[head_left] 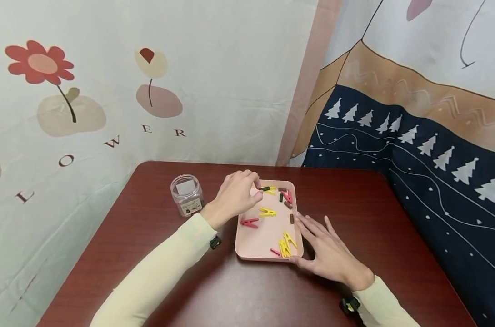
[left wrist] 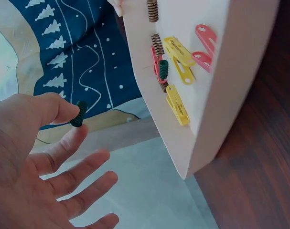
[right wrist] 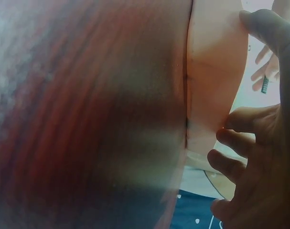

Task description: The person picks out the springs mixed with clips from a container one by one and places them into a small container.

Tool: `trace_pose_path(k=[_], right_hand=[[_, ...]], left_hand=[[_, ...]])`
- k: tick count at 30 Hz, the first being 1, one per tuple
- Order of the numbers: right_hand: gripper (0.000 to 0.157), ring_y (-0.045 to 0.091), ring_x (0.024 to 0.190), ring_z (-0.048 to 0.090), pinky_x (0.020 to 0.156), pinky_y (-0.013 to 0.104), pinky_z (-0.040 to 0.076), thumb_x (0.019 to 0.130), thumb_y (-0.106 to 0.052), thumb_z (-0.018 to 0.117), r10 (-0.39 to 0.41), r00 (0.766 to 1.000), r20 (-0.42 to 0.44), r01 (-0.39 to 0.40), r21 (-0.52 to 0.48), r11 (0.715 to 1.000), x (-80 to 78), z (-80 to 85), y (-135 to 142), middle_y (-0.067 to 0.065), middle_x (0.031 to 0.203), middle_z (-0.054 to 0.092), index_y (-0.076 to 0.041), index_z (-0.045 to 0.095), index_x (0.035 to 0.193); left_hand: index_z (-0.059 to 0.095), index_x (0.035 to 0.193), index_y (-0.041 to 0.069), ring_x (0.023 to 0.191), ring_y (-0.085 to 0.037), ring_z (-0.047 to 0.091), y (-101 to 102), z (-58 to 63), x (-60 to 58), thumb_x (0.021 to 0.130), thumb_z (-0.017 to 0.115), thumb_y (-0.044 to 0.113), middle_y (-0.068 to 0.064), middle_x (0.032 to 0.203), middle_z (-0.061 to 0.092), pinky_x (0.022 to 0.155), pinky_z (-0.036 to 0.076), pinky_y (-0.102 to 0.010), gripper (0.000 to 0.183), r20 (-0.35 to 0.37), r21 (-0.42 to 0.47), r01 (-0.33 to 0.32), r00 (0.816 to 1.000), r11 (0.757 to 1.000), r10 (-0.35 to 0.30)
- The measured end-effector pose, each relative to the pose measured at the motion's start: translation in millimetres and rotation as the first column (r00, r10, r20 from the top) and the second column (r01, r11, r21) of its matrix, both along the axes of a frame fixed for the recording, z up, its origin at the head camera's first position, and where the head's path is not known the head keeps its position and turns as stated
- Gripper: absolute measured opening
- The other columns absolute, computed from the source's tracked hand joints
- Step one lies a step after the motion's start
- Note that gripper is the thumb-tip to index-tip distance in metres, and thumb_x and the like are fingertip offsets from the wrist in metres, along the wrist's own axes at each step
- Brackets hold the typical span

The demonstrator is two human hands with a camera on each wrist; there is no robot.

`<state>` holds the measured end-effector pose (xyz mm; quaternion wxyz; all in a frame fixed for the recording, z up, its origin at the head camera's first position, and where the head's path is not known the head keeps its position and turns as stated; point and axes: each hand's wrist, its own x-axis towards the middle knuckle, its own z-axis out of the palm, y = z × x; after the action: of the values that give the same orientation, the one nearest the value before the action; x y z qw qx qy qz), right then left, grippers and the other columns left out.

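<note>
My left hand (head_left: 238,193) is above the far left corner of a pink tray (head_left: 247,251). It pinches a dark green spring (left wrist: 79,113) between thumb and index finger, with the other fingers spread. Along the tray's right rim lies my right hand (head_left: 331,252), its fingers extended and touching the edge. Inside the tray are yellow clothespins (head_left: 267,212), red clothespins (head_left: 249,223) and some loose springs, among them a brown spring (head_left: 292,219) and another green spring (left wrist: 163,69). Most of these springs lie toward the far right side.
A clear lidless jar (head_left: 187,195) with a label stands left of the tray on the dark red tabletop (head_left: 341,195). Behind the table hangs a pale printed cloth (head_left: 231,91), and a navy cloth with white trees (head_left: 427,181) borders the right side.
</note>
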<state>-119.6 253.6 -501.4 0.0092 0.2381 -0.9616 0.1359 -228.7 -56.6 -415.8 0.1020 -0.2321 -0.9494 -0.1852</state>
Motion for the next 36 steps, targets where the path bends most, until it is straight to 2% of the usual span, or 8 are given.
trace_pose_path(k=[6,12,24,27,29,32,34,36], right_hand=[[0.109,0.037,0.175,0.044,0.142,0.081,0.017,0.099,-0.084,0.073,0.001,1.000,-0.003,-0.001,0.000,1.000,-0.4,-0.4,1,0.004,0.191,0.039,-0.019,0.043,0.181],[0.107,0.036,0.176,0.044,0.141,0.082,0.018,0.099,-0.080,0.076,0.003,1.000,-0.010,-0.003,0.006,1.000,-0.8,-0.4,2,0.001,0.192,0.037,-0.017,0.045,0.180],[0.111,0.036,0.175,0.045,0.141,0.083,0.017,0.098,-0.085,0.072,-0.003,1.000,0.004,0.003,-0.006,1.000,0.1,0.7,1,0.000,0.192,0.037,-0.019,0.041,0.182],[0.111,0.036,0.175,0.045,0.141,0.083,0.017,0.098,-0.086,0.071,0.000,1.000,0.003,0.000,-0.009,1.000,-0.4,1.2,1,0.000,0.192,0.036,-0.019,0.041,0.182],[0.111,0.037,0.175,0.045,0.141,0.083,0.017,0.098,-0.086,0.072,0.000,1.000,0.000,0.000,-0.010,1.000,-0.4,1.5,1,0.000,0.192,0.037,-0.019,0.042,0.182],[0.112,0.036,0.175,0.045,0.141,0.083,0.017,0.097,-0.084,0.074,-0.003,1.000,0.002,0.003,-0.008,1.000,0.1,1.7,1,0.000,0.192,0.037,-0.019,0.042,0.182],[0.112,0.036,0.175,0.045,0.141,0.083,0.017,0.097,-0.083,0.075,-0.001,1.000,0.000,0.001,-0.008,1.000,0.5,1.6,1,0.000,0.192,0.037,-0.018,0.042,0.182],[0.112,0.036,0.175,0.045,0.141,0.083,0.017,0.097,-0.083,0.076,-0.001,1.000,0.001,0.001,-0.007,1.000,0.4,1.1,1,0.000,0.192,0.037,-0.018,0.042,0.182]], left_hand=[[0.076,0.111,0.018,0.118,-0.033,0.075,-19,1.7,10.3,0.102,0.080,0.027,-0.004,0.115,0.081,0.117,0.056,-0.062,0.014,-0.049,0.035,-0.018,0.999,0.999,0.019],[0.077,0.113,0.017,0.112,-0.031,0.074,-37,3.9,15.1,0.102,0.079,0.026,-0.003,0.107,0.079,0.114,0.057,-0.061,0.015,-0.101,0.056,-0.048,0.993,0.997,0.053],[0.077,0.113,0.016,0.121,-0.034,0.075,-84,2.6,19.6,0.104,0.079,0.027,-0.003,0.127,0.083,0.114,0.055,-0.065,0.014,-0.119,0.119,-0.101,0.986,0.988,0.115],[0.077,0.110,0.017,0.118,-0.033,0.076,-96,3.5,20.8,0.104,0.080,0.026,-0.002,0.129,0.084,0.108,0.057,-0.063,0.012,-0.141,0.135,-0.121,0.980,0.983,0.140],[0.077,0.109,0.017,0.109,-0.032,0.075,-103,3.1,21.4,0.103,0.080,0.026,-0.002,0.125,0.085,0.103,0.058,-0.062,0.011,-0.151,0.142,-0.137,0.976,0.980,0.158],[0.076,0.108,0.018,0.099,-0.028,0.071,-114,0.7,22.2,0.103,0.079,0.025,-0.003,0.110,0.083,0.104,0.057,-0.063,0.009,-0.141,0.165,-0.158,0.973,0.974,0.182],[0.076,0.108,0.018,0.098,-0.028,0.069,-120,-1.5,22.9,0.104,0.078,0.024,-0.004,0.106,0.081,0.107,0.055,-0.064,0.007,-0.131,0.185,-0.175,0.971,0.967,0.201],[0.076,0.107,0.018,0.104,-0.031,0.070,-127,-3.2,23.3,0.104,0.077,0.022,-0.005,0.108,0.081,0.110,0.053,-0.065,0.006,-0.126,0.208,-0.189,0.968,0.960,0.218]])
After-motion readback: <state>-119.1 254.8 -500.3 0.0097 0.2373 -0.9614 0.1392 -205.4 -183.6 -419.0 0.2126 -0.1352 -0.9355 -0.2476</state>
